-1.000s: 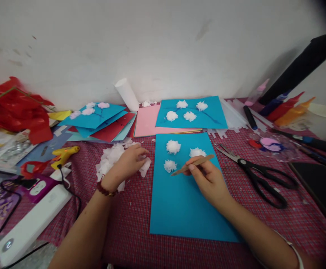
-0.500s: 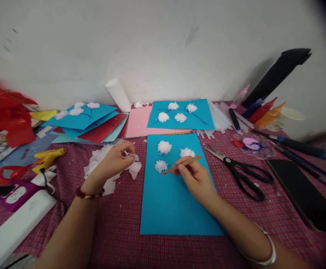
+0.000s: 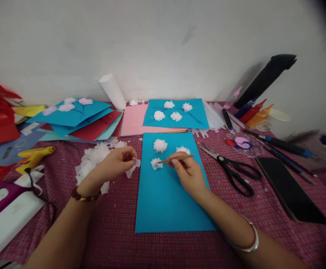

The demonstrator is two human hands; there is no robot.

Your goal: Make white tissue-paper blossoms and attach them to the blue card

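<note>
My right hand [image 3: 189,172] pinches a thin brown wooden stick [image 3: 181,157]. Its pointed tip meets the lower-left white paper flower [image 3: 156,164] on a blue sheet [image 3: 168,203]. Two more white flowers sit on that sheet: one farther up [image 3: 160,145], the other [image 3: 183,150] partly behind my right hand. Left of the sheet, my left hand [image 3: 120,160] is closed in a pinch on a small piece of white tissue paper [image 3: 137,162]. Beneath and beside it lies a pile of white tissue pieces [image 3: 94,158].
Black-handled scissors [image 3: 231,168] and a phone [image 3: 290,188] lie on the right. Behind stands a finished-looking blue card [image 3: 177,121] with white flowers. A yellow glue gun [image 3: 35,157] and a white power strip [image 3: 11,228] are on the left, near stacked cards [image 3: 70,119].
The stick's tip has moved up from the lower edge of the lower-left flower onto it. My left hand has shifted toward the blue sheet. The whole view has turned slightly right.
</note>
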